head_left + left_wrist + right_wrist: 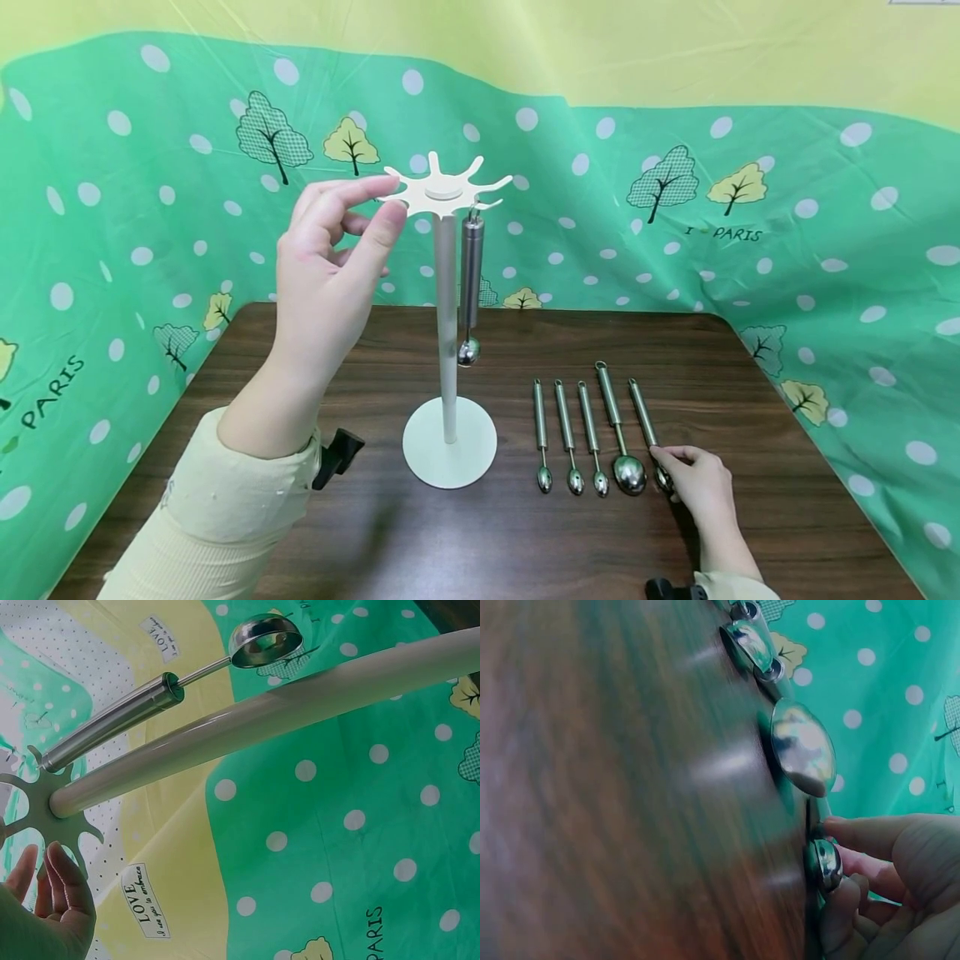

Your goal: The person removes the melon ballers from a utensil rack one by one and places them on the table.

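Observation:
My left hand (324,262) is at the white rack (446,308), thumb and index finger pinching one of the prongs on its star-shaped top. From a prong on the right side hangs a metal scoop (471,271); its round bowl shows clearly in the left wrist view. On the table, my right hand (701,483) pinches the rightmost scoop (642,410) low down, near its bowl (827,864), which the fingers partly cover. Beside it lies a scoop with a larger bowl (629,474).
Several smaller scoops (565,417) lie in a row between the rack's round base (427,458) and the large scoop, handles pointing away. The dark wooden table (360,517) backs onto a green and yellow dotted cloth (600,225).

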Tool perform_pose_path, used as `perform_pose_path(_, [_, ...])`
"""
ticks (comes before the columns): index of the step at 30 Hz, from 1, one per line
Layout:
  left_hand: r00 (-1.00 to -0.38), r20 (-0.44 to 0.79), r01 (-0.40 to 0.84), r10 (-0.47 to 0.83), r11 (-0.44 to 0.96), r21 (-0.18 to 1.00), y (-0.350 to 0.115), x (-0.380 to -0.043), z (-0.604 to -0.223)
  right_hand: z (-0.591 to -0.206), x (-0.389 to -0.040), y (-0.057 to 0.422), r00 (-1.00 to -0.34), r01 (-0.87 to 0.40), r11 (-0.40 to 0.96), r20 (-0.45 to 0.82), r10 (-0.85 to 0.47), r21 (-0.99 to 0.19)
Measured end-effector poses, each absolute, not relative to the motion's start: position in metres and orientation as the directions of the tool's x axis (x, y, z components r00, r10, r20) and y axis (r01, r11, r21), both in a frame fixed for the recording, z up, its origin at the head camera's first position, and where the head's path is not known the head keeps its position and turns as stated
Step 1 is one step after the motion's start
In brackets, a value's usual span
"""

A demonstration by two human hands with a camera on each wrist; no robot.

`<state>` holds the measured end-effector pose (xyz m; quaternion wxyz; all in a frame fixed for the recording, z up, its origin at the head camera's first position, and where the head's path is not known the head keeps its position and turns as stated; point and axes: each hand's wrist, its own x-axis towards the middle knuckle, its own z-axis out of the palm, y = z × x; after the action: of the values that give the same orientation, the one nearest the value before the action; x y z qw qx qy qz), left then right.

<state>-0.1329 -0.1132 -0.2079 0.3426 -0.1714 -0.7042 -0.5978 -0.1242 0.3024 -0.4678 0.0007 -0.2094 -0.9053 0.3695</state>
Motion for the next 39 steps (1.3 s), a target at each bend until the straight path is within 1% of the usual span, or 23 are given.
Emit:
perform_pose_path(4, [-0.706, 0.688, 0.654, -0.17, 0.218, 0.725, -0.114, -0.133, -0.208, -0.466, -0.123, 0.304, -0.908, 0.385, 0.629, -0.154, 0.39, -0.675])
perform_pose_path(13, [-0.705, 0.689, 0.657, -0.167, 0.213, 0.723, -0.114, -0.132, -0.207, -0.452, -0.124, 0.297, -0.894, 0.376, 0.612, -0.099, 0.437, -0.695])
perform_pose_path(19, [-0.71, 0.684, 0.652, -0.165, 0.211, 0.728, -0.114, -0.132, -0.206, -0.438, -0.125, 0.288, -0.9, 0.343, 0.619, -0.06, 0.431, -0.707])
perform_pose_path(22, [-0.712, 0.682, 0.651, -0.167, 0.209, 0.73, -0.114, -0.132, -0.205, -0.431, -0.124, 0.281, -0.902, 0.32, 0.6, -0.042, 0.429, -0.733])
perform_pose_path(26, [-0.712, 0.681, 0.645, -0.172, 0.223, 0.731, -0.114, -0.132, -0.205, -0.42, -0.123, 0.266, -0.899, 0.273, 0.508, -0.029, 0.437, -0.817])
perform_pose_path(32, [-0.715, 0.674, 0.627, -0.183, 0.258, 0.735, -0.114, -0.131, -0.206, -0.404, -0.12, 0.247, -0.912, 0.159, 0.351, -0.001, 0.409, -0.923])
perform_pose_path(36, [-0.715, 0.674, 0.625, -0.185, 0.264, 0.735, -0.114, -0.13, -0.206, -0.396, -0.118, 0.236, -0.923, 0.112, 0.297, 0.012, 0.384, -0.948])
perform_pose_path(39, [-0.713, 0.676, 0.625, -0.184, 0.268, 0.733, -0.114, -0.129, -0.206, -0.391, -0.117, 0.23, -0.927, 0.1, 0.295, 0.019, 0.374, -0.95])
